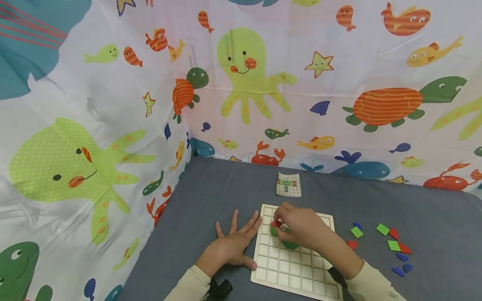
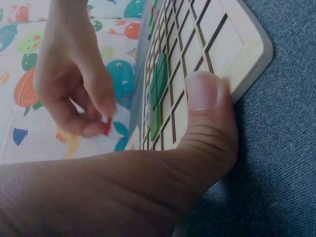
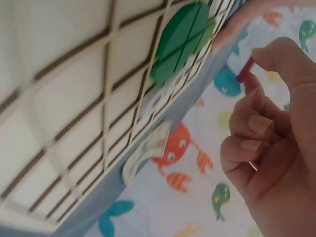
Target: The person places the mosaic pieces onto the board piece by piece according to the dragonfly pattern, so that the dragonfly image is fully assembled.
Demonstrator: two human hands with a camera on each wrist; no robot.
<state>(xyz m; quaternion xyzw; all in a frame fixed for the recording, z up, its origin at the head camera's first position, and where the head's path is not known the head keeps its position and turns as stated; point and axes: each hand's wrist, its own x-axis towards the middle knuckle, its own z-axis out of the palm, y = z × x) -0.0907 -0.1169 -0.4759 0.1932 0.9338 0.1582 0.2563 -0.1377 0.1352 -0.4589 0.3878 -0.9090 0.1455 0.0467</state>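
Note:
A wooden grid board (image 1: 290,276) lies on the grey cloth in front of me. My left hand (image 1: 233,246) rests flat with spread fingers at its left side, the thumb (image 2: 207,98) pressing on the board's edge. Between thumb and index finger my right hand (image 1: 303,228) pinches a small red tile (image 3: 244,70), held above the upper left of the grid. Dark green rounded pieces (image 3: 180,44) sit together in the grid cells, with a lighter green tile (image 1: 273,231) beside them. In the head view, the right hand partly hides these pieces.
Loose green (image 1: 382,228), red (image 1: 404,248) and blue tiles (image 1: 402,257) are scattered on the cloth right of the board. A small pattern card (image 1: 288,190) lies behind the board. Printed sea-animal curtains (image 1: 301,104) hang at the back and left.

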